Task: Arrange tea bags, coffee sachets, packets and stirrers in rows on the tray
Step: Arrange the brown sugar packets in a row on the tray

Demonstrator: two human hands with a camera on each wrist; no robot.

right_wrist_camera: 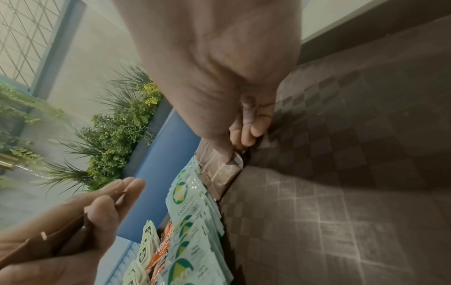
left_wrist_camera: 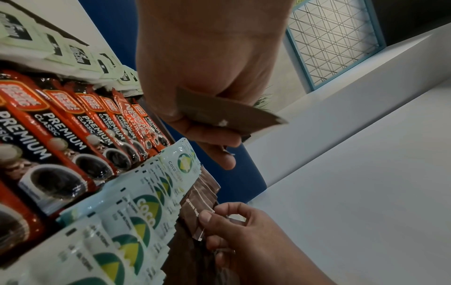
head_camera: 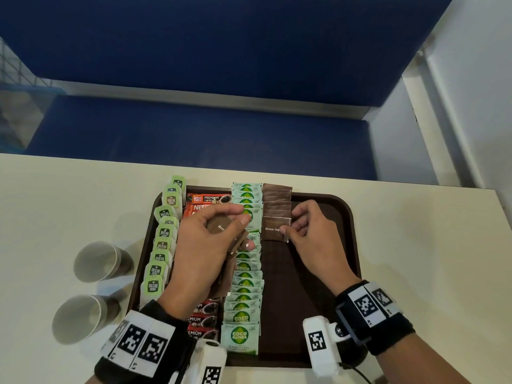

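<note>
Brown Sugar packets going into a fourth row on the brown tray.

Our left hand keeps its grip curled around a stack of matte brown paper packets; our right hand pinches the edge of the nearest Brown Sugar packet lying in its row. Beside it run glossy pale-green Coco Natura sachets, red Premium Classic and Nescafé coffee sticks, and McCoy Teas tea bags. Only the right wrist view shows the tray's checked texture. Two paper cups lie on the cream table.
</note>
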